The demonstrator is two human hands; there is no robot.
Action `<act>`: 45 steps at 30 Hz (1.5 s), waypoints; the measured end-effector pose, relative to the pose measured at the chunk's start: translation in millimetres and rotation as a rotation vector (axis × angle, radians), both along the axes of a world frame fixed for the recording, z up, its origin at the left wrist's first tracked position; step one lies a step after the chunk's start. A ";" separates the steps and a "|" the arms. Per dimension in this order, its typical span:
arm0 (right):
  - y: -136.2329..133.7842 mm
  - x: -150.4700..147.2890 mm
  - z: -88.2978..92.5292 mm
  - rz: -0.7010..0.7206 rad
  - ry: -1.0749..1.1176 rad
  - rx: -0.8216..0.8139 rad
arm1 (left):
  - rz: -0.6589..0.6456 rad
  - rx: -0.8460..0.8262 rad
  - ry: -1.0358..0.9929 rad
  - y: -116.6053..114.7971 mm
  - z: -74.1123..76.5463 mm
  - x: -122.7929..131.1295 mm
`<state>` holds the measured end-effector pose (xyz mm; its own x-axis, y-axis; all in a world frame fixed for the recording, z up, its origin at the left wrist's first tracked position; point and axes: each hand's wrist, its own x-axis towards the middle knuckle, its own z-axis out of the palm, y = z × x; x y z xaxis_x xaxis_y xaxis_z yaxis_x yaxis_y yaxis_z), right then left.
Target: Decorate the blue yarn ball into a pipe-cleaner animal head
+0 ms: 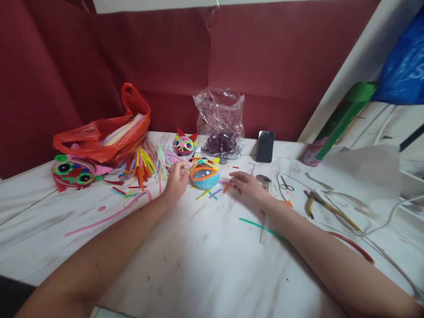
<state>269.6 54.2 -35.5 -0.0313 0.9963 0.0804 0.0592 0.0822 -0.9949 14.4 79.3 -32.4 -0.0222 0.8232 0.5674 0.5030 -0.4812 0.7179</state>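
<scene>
A round craft ball (205,182), wrapped in light blue pipe cleaner with an orange outline round a smooth grey part and yellow and red pieces on top, sits on the marble-patterned table. Close against its left side is my left hand (178,182), fingers curled together; what they pinch, if anything, is too small to make out. To the ball's right, my right hand (247,186) hovers low over the table, fingers partly spread. Its fingertips are close to a short orange pipe cleaner piece (226,188). Several cut pieces (216,193) lie before the ball.
Behind stand a finished cat-faced ball (184,145), a clear plastic bag (220,117) and a phone (265,146). Leftward are a red bag (99,139), pipe cleaner bundles (143,165) and another decorated ball (73,173). Scissors (286,183), pliers (331,210) and cables lie rightward.
</scene>
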 end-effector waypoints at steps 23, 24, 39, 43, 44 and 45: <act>-13.4 -9.2 37.7 0.248 0.698 0.123 | -0.405 0.089 0.362 -28.6 7.6 29.3; -11.9 -4.6 40.7 0.230 0.694 0.134 | -0.467 0.087 0.518 -26.9 6.8 34.4; -8.6 18.9 60.0 0.157 0.709 0.189 | -0.482 0.179 1.119 -24.1 -15.2 26.7; -6.4 19.4 58.4 0.201 0.669 0.207 | -0.336 0.023 1.171 -26.6 -0.6 -28.9; -5.7 19.7 57.8 0.203 0.665 0.214 | -0.298 0.011 1.177 -27.1 3.1 -36.6; -5.0 19.9 57.1 0.203 0.663 0.219 | -0.259 0.015 1.170 -27.6 6.5 -41.3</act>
